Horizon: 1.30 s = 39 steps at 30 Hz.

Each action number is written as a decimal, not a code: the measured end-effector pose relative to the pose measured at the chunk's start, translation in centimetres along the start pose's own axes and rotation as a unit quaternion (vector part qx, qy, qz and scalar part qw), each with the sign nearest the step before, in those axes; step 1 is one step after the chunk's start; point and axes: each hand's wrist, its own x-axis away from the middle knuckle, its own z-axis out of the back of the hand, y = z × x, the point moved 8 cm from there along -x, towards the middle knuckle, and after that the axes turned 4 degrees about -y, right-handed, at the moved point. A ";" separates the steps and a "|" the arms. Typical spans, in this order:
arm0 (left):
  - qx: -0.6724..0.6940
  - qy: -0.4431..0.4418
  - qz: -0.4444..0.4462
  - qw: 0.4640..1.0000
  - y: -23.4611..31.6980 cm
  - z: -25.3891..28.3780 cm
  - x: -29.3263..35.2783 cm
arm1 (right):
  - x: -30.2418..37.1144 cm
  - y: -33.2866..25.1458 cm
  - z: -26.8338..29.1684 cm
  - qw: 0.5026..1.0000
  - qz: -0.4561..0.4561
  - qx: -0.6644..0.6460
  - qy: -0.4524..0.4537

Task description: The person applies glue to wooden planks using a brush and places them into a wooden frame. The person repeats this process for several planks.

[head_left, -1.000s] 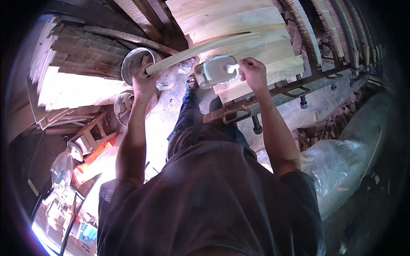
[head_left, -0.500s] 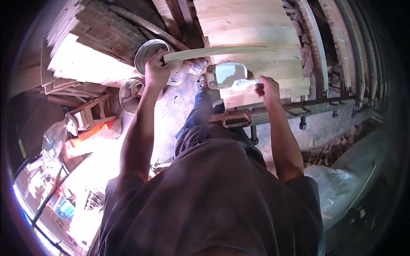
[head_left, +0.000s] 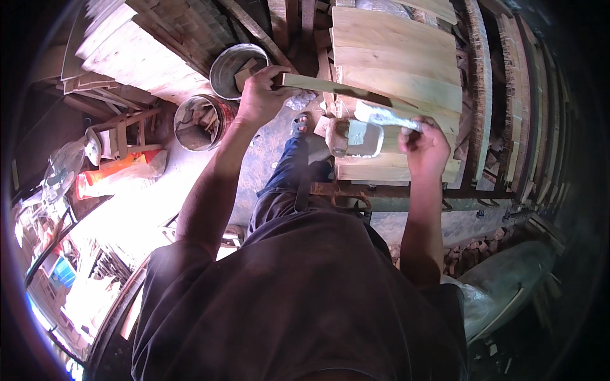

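My left hand [head_left: 260, 95] is closed on the left end of a narrow wooden strip [head_left: 318, 84], which reaches out to the right over light boards. My right hand [head_left: 426, 149] grips the handle of a brush [head_left: 384, 117] thickly coated in white. The brush head lies close below the strip's right part; whether they touch I cannot tell. Beneath the brush, a squarish tub [head_left: 337, 138] with white, paste-like stuff in it rests on the boards [head_left: 397, 57], which lie side by side.
Two round buckets [head_left: 219, 70], with wood offcuts inside, stand on the floor at left. A metal rail [head_left: 406, 204] runs along the boards' near edge. Upright slats [head_left: 476, 89] line the right. Stacked wood [head_left: 171, 44] fills the far left, and a plastic sack [head_left: 508, 273] lies at lower right.
The brush has come up from the tub to beside the strip. The strip has tilted, its right end now lower in view. My left hand has moved right, and the view has shifted.
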 end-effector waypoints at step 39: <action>0.063 -0.018 0.046 0.997 -0.2 -0.8 -0.9 | -2.9 -5.4 11.6 0.933 0.112 0.263 0.219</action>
